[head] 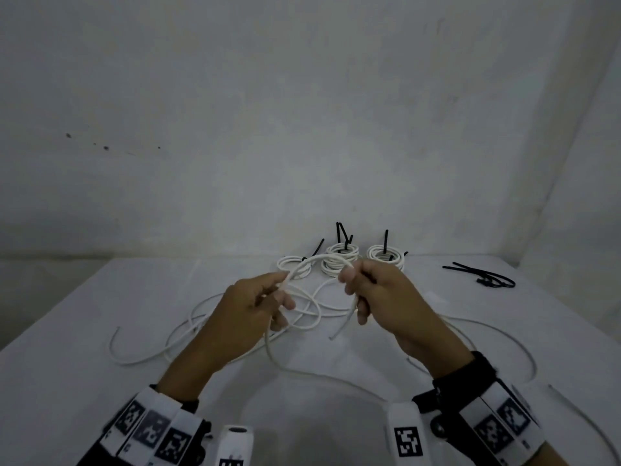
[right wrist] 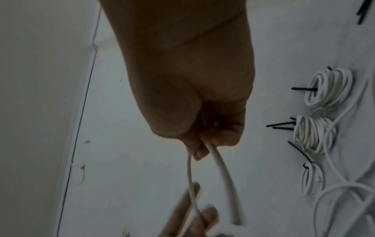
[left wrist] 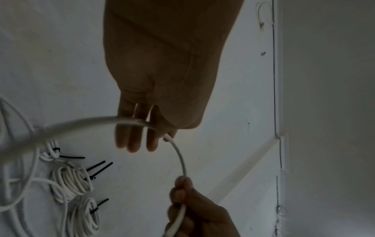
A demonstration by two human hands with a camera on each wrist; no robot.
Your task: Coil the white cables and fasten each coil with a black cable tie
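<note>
A white cable (head: 312, 260) arcs in the air between both hands above the table. My left hand (head: 282, 290) pinches it at thumb and forefinger, while the other fingers (left wrist: 131, 141) lie nearly straight with the cable crossing them. My right hand (head: 353, 284) grips the cable in a fist (right wrist: 205, 144), and the short free end (head: 346, 321) hangs below it. The rest of this cable (head: 302, 371) trails down in loose loops onto the table. At the back sit three tied coils (head: 339, 260) (head: 384, 255) (head: 295, 264), each with black tie tails sticking up.
Loose black cable ties (head: 487, 275) lie at the back right of the white table (head: 100, 297). More uncoiled white cable (head: 141, 359) sprawls on the left, and another strand (head: 524, 348) curves along the right. A wall stands close behind the coils.
</note>
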